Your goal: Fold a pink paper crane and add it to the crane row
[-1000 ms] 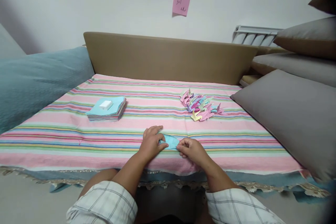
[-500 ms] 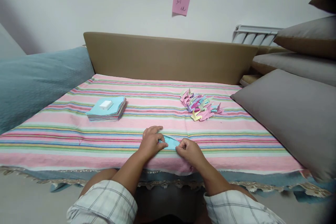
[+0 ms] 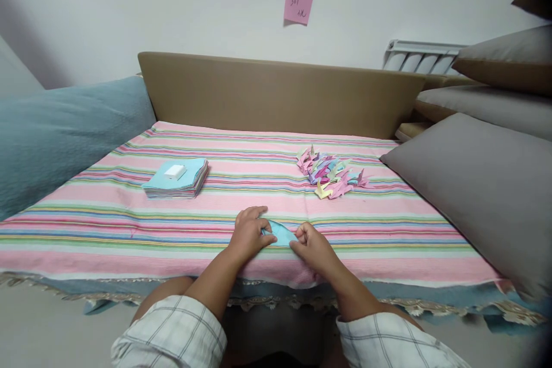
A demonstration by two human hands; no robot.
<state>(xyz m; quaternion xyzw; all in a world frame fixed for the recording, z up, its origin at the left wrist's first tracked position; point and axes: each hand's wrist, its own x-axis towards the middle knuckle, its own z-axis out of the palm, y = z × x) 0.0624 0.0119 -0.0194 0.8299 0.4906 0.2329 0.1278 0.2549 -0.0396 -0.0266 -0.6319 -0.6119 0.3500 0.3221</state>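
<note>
Between my two hands is a small folded piece of light-blue paper, just above the striped cloth. My left hand pinches its left end between thumb and fingers, with the index finger stretched out beyond it. At the right end, the thumb and bent fingers of my right hand close on the paper's tip. Farther back on the right lies a heap of folded paper cranes in pink, purple, yellow, green and blue. Back left is a stack of square paper sheets, light blue on top.
A small white block rests on the stack. Under everything spreads a pink striped cloth. A brown backrest stands behind, grey cushions pile up at right, and a blue-covered armrest is at left.
My right hand's fingers have loosened and lifted slightly at the paper's right end, the thumb still against it. My left hand stays in place on the paper.
</note>
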